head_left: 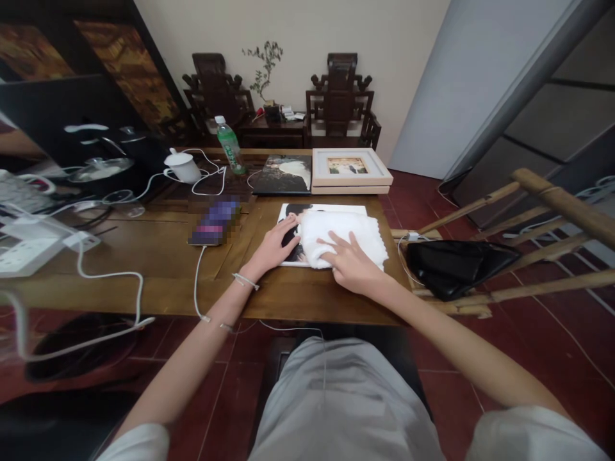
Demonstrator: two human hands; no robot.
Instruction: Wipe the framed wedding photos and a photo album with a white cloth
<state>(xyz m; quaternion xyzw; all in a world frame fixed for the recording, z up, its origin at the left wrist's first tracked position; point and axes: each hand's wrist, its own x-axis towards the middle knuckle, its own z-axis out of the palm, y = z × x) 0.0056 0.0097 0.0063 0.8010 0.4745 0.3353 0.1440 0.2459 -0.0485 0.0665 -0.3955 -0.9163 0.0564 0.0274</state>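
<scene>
A white cloth (343, 234) lies folded over a photo panel (292, 255) near the front of the wooden table. My right hand (348, 259) presses down on the cloth, its fingers spread. At the panel's left side rests my left hand (276, 240), fingers stretched over the picture and thumb apart. The cloth hides most of the picture; only its left part and top edge show. Behind it lie a dark photo panel (283, 174) and light wooden picture frames (353, 187), stacked.
Left of the panel, a phone (214, 221) lies with its cable plugged in. A green-labelled bottle (229, 146), a white lidded cup (182, 166) and a white power strip (33, 246) stand farther left. A bamboo chair (461, 291) with a black bag (456, 266) is at right.
</scene>
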